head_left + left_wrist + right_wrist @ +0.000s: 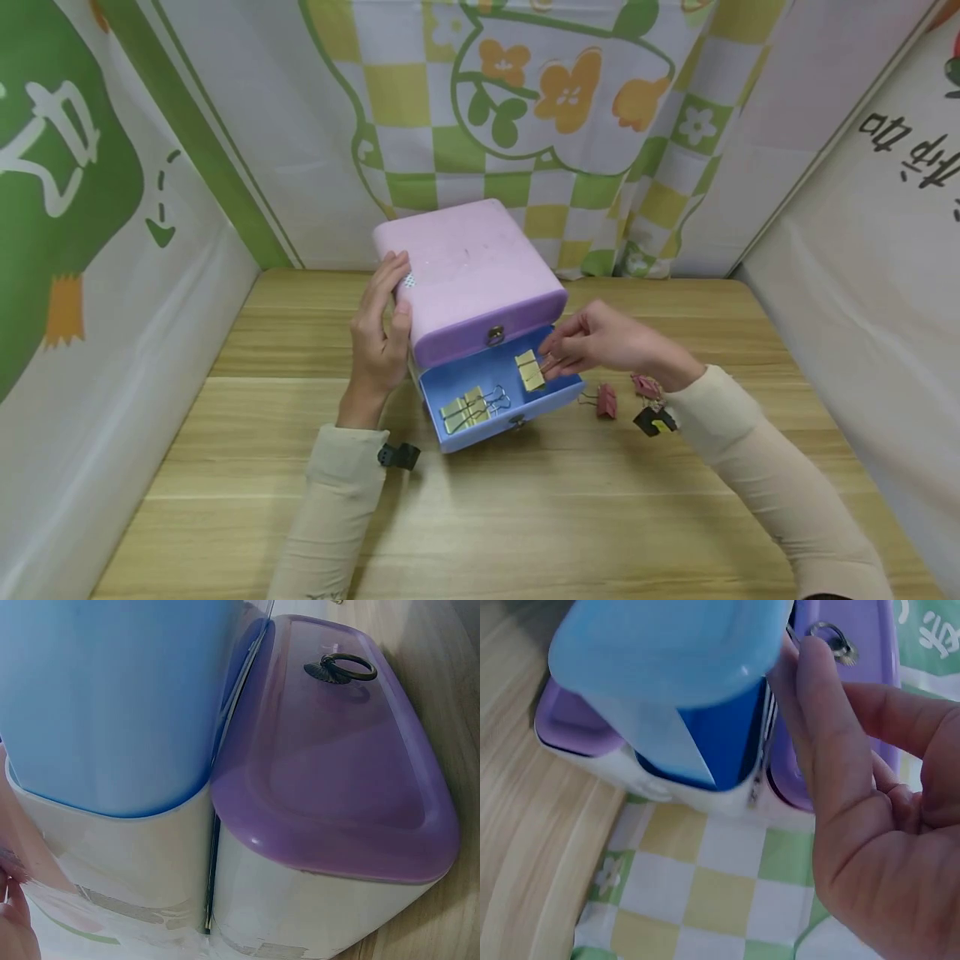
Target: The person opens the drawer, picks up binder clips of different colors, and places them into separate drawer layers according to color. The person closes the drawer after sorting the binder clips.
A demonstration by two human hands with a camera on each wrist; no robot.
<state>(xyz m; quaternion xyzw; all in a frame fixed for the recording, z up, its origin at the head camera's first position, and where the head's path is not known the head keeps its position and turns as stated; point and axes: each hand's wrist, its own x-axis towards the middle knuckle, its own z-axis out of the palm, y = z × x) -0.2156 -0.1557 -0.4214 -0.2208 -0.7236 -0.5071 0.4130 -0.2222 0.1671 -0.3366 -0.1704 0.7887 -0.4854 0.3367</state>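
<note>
A small drawer cabinet (465, 258) with a pink top stands on the table. Its blue drawer (551, 405) is pulled out below the upper purple drawer. My left hand (378, 333) rests against the cabinet's left side and top edge, fingers extended. In my right hand (600, 337), thumb and fingers pinch a gold binder clip (529, 371) by its wire end, over the right part of the blue drawer. More gold binder clips (465, 410) lie in the drawer's left front. The right wrist view shows my right fingers (832, 727) beside the blue drawer; the clip is hidden there.
Red binder clips (607, 402) lie on the wooden table (525, 517) right of the drawer, one partly beside my right cuff. Below the blue drawer is a purple drawer front (345, 750) with a ring pull. A checkered curtain (540, 192) hangs behind the cabinet.
</note>
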